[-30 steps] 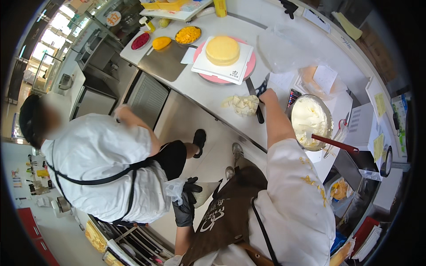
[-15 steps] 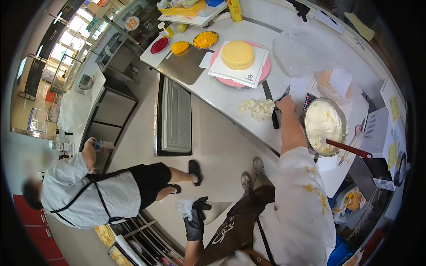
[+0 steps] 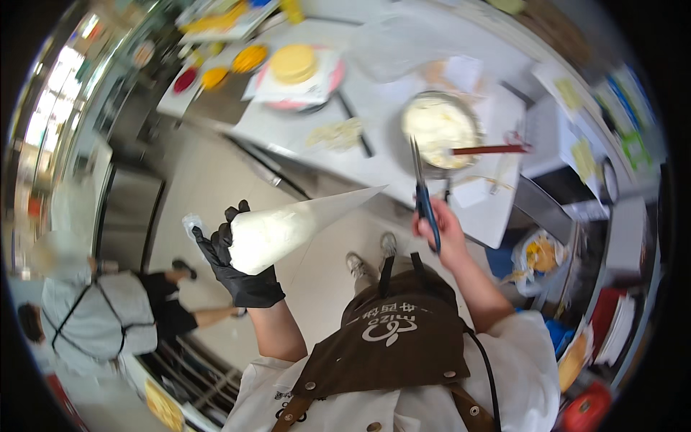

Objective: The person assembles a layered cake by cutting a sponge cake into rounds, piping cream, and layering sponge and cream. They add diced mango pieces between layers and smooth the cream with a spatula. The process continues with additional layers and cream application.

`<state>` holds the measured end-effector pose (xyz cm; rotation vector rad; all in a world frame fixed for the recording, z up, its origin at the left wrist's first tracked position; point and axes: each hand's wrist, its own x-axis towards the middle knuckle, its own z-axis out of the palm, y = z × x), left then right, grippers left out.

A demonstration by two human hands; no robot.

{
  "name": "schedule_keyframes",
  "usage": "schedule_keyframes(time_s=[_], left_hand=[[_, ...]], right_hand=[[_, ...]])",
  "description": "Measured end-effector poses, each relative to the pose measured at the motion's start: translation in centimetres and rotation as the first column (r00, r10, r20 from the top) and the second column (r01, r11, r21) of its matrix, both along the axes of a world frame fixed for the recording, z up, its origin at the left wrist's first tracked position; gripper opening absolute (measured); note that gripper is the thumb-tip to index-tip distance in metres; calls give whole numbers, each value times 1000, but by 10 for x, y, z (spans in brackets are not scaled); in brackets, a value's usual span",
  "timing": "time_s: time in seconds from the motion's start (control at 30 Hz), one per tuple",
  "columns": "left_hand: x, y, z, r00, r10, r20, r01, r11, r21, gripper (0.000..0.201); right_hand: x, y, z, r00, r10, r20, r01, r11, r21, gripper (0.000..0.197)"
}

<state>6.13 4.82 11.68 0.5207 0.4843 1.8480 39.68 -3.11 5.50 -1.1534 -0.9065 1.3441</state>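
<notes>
My left hand [image 3: 245,270], in a black glove, grips the gathered end of a piping bag [image 3: 275,234] filled with white cream. The bag's clear, pointed tip stretches rightward. Bare, my right hand [image 3: 448,234] holds dark blue-handled scissors [image 3: 423,198], blades pointing away from me. A small gap separates the bag's tip from the scissors. Beyond them on the table stands a metal bowl [image 3: 432,171] of white cream [image 3: 432,122], a red-brown spatula handle [image 3: 489,150] lying across its rim.
Farther left, a round yellow cake [image 3: 294,63] sits on a white board over a pink turntable. Pale scraps [image 3: 335,135] and a dark-handled knife [image 3: 356,122] lie on the table. Cut mango [image 3: 250,57] is behind. A co-worker [image 3: 97,306] stands at the left.
My right hand has lifted the scissors off the table and come toward me. My left hand has risen, bringing the filled piping bag into view. My view has swung rightward.
</notes>
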Motion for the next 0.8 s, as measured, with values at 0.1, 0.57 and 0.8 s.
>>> schedule_keyframes(time_s=[0.1,0.57,0.8], left_hand=[[70,20,-3,942,-330,-65,335,936,103,33],[536,-165,38,421,-862,-283,898,441,-7,31],[672,-234,58,247,-787,-566,951,309,-15,28]], right_hand=[[39,-101,49,987,-156,36,150,980,134,68],[291,-394,85,748,-660,-77,658,720,223,68],[382,-456,104,645,-755,-119,763,627,157,64]])
